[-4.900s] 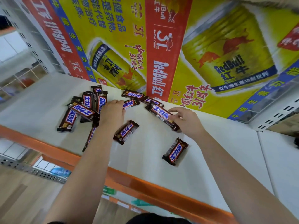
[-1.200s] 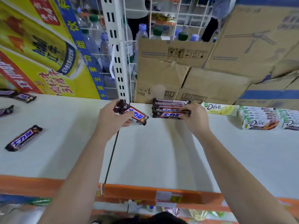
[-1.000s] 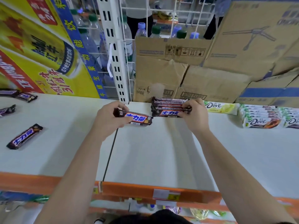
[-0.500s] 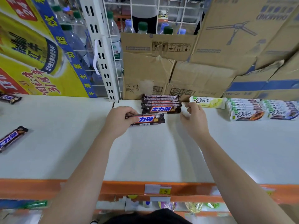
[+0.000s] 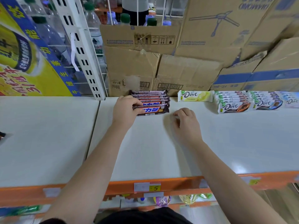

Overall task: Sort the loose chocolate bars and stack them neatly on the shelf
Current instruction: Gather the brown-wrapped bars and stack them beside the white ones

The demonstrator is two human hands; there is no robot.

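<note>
A row of brown Snickers bars (image 5: pixel 150 96) stands on the white shelf (image 5: pixel 145 151) against the cardboard boxes. The front Snickers bar (image 5: pixel 156 110) lies snug against that row. My left hand (image 5: pixel 124 110) grips the left end of this front bar, fingers over the top and thumb in front. My right hand (image 5: pixel 186 120) rests on the shelf just right of the row, fingers loosely curled and holding nothing. The end of one loose bar (image 5: pixel 2 135) shows at the far left edge.
A single Dove bar (image 5: pixel 194 96) and stacks of Dove bars (image 5: pixel 233 102) sit to the right. Cardboard boxes (image 5: pixel 161 70) form the back wall. A white slotted post (image 5: pixel 84 54) and a yellow poster (image 5: pixel 24 70) stand at left. The orange shelf lip (image 5: pixel 178 183) runs along the front.
My left hand carried a Snickers bar from the loose pile to the row and set it against the front. My right hand let go of the row's right end and drew back.
</note>
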